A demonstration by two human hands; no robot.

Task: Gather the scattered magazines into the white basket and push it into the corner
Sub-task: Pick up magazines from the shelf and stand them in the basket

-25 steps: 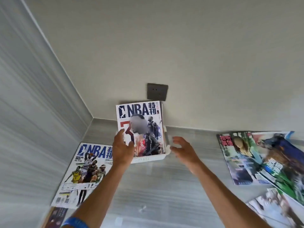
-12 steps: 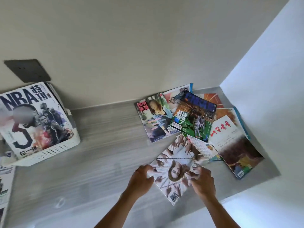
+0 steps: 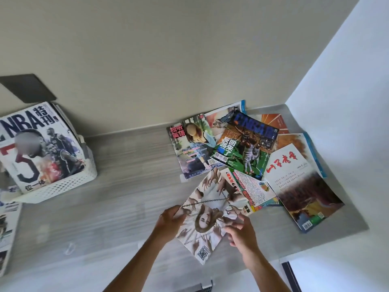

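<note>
Left hand [image 3: 168, 220]: grips the left edge of the pale magazine [image 3: 207, 218], fingers curled on it.
Right hand [image 3: 242, 230]: fingers curled on the same magazine's right edge.
Pale magazine: near desk [image 3: 130, 186] edge, its top corner lying over the pile [image 3: 252, 152] (right corner, overlapping).
Basket [image 3: 63, 186]: far left on the desk, well apart, an NBA magazine [image 3: 35, 144] standing in it.

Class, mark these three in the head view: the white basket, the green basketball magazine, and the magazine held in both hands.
white basket [image 3: 63, 187]: head view, on its perforated front wall.
green basketball magazine [image 3: 242, 150]: head view, on the middle of its cover.
held magazine [image 3: 207, 209]: head view, on its cover between the hands.
</note>
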